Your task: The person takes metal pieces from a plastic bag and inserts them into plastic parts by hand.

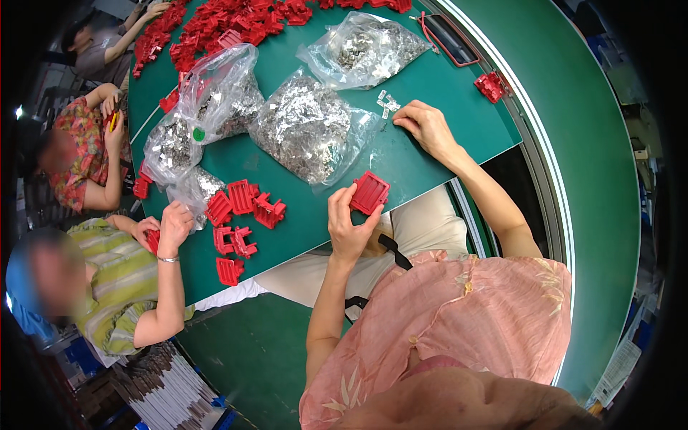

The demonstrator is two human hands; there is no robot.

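Observation:
My left hand [349, 226] grips a red ribbed plastic housing [370, 193] between thumb and fingers at the table's near edge. To the right and farther in, my right hand [428, 130] rests low over the green tabletop with its fingertips pinched together. Whatever may sit in that pinch is too small to make out. Just beyond those fingertips lies a little cluster of small silvery metal pieces [388, 104]. A clear plastic bag of such metal pieces [304, 129] lies left of my right hand.
More bags of metal parts [369, 50] lie farther back, before a heap of red housings [236, 21]. A dark case [449, 39] and a red part [490, 87] are at the right. Several red housings [244, 197] lie near a co-worker [118, 279] at the left.

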